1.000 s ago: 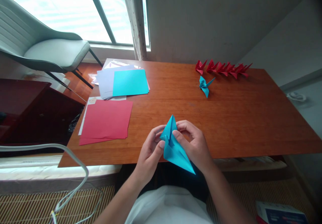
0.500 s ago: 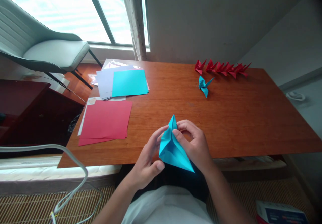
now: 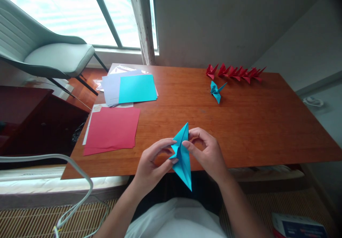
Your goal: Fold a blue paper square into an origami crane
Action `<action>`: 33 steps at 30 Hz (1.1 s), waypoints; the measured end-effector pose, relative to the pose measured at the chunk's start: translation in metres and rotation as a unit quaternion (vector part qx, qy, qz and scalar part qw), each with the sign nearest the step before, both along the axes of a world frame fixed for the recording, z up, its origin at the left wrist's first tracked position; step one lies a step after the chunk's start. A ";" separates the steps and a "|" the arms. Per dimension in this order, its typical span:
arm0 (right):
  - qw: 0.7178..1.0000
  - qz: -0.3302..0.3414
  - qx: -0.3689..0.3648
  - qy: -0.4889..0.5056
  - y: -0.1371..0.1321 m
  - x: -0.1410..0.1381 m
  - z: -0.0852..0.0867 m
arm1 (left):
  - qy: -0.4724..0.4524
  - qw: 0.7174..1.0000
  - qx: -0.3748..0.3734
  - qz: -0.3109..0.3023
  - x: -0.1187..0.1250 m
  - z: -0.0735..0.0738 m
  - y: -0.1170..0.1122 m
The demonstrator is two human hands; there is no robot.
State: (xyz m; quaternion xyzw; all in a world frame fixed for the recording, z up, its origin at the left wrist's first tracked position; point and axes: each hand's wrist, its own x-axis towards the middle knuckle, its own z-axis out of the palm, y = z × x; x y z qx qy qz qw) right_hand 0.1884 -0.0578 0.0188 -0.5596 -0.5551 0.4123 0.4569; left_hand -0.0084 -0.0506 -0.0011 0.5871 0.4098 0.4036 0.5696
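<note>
A partly folded piece of blue origami paper (image 3: pixel 184 159) is held up between my two hands, above the table's front edge. It has a long diamond shape, with one point away from me and one toward my lap. My left hand (image 3: pixel 155 163) pinches its left side, thumb and forefinger on a raised fold. On the right edge, my right hand (image 3: pixel 207 150) grips it between thumb and curled fingers. Farther back on the table stands a finished blue paper crane (image 3: pixel 216 92), with a row of red paper cranes (image 3: pixel 235 72) behind it.
Red paper sheets (image 3: pixel 112 127) lie at the table's left, with blue sheets (image 3: pixel 137 88) on pale ones behind them. The brown wooden table (image 3: pixel 256 124) reaches to the right. A white cable (image 3: pixel 80 170) loops at lower left. A chair (image 3: pixel 58 58) stands by the window.
The blue paper has narrowed into a diamond as its left side folded inward. My left thumb has closed onto the paper; my right hand has barely moved.
</note>
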 end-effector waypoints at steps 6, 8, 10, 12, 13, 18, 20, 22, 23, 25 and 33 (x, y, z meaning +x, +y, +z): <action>0.999 0.034 -0.005 0.028 -0.002 0.003 -0.002 | -0.014 1.000 -0.020 0.012 0.003 0.006 0.008; 0.997 0.078 -0.007 0.015 -0.001 0.007 0.002 | 0.007 1.000 -0.018 -0.015 0.002 0.009 0.012; 0.993 0.120 -0.003 -0.018 0.001 0.011 0.007 | 0.047 0.998 -0.003 -0.051 0.001 0.011 0.016; 0.987 0.156 0.000 -0.051 0.003 0.014 0.012 | 0.088 0.993 0.013 -0.082 -0.001 0.012 0.019; 0.984 0.169 0.000 -0.063 0.004 0.015 0.013 | 0.103 0.990 0.019 -0.094 -0.002 0.013 0.020; 0.978 0.184 -0.006 -0.102 0.005 0.010 0.012 | 0.141 0.980 0.026 -0.139 -0.001 0.013 0.023; 0.979 0.164 -0.004 -0.117 0.005 0.006 0.009 | 0.141 0.978 0.021 -0.149 0.000 0.013 0.024; 0.982 0.142 -0.006 -0.124 0.006 0.003 0.007 | 0.135 0.980 0.001 -0.148 0.001 0.011 0.024; 0.984 0.133 -0.008 -0.121 0.007 0.002 0.006 | 0.126 0.981 -0.016 -0.146 0.002 0.011 0.024; 0.988 0.119 -0.019 -0.101 0.008 0.002 0.004 | 0.084 0.984 -0.061 -0.144 0.003 0.010 0.024; 0.994 0.047 -0.088 0.047 0.013 0.000 -0.014 | -0.059 0.988 -0.128 -0.057 0.006 0.010 0.018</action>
